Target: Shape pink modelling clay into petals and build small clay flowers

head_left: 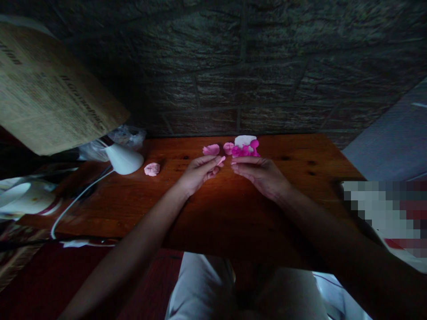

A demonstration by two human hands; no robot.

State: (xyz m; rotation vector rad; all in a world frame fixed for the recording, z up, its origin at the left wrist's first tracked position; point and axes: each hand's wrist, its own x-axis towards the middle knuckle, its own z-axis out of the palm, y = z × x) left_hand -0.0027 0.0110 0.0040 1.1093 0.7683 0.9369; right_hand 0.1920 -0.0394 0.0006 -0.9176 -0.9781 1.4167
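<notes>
My left hand is closed in a pinch on a small pink piece of modelling clay above the wooden table. Just across from it, my right hand pinches another bit of pink clay, mostly covered by the fingers. A narrow gap separates the two hands. Behind them lie a flattened pink clay lump, a rounder pink lump and bright magenta shapes beside a white piece. A pale pink clay lump rests farther left.
On the left, a lamp with a newspaper-print shade stands on a white base, its white cable crossing the table. Clear plastic wrap lies behind it. A white cup is at far left. A stone-patterned wall rises behind.
</notes>
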